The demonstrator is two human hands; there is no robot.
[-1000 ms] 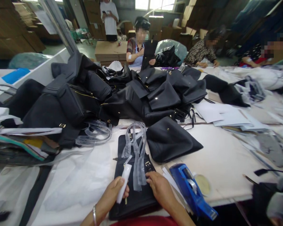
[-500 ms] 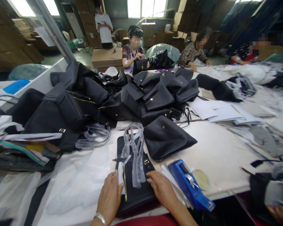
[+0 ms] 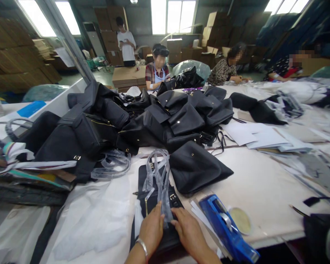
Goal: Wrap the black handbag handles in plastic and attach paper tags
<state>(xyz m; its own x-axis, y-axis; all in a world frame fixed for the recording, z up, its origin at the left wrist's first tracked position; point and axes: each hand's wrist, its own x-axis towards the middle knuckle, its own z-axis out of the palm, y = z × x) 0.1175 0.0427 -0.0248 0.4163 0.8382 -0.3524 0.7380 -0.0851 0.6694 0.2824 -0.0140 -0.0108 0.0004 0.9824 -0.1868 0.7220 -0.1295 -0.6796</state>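
Black bag [image 3: 154, 200]: smooth and dark, lying flat at the near edge of the table [image 3: 269, 198], its long sides running away from that edge; the lower part is partly covered from view.
Wrapped straps [image 3: 162, 189]: sheathed in clear, wrinkled plastic, lying over the bag, with a rounded loop toward its far end and strands trailing toward the near edge.
Buckle [image 3: 172, 197]: gold-toned, on the bag's right side.
Zipper [image 3: 146, 207]: gold-toned, left of the straps.
White wrapping [image 3: 138, 216]: thin, soft-looking, along the bag's left side.
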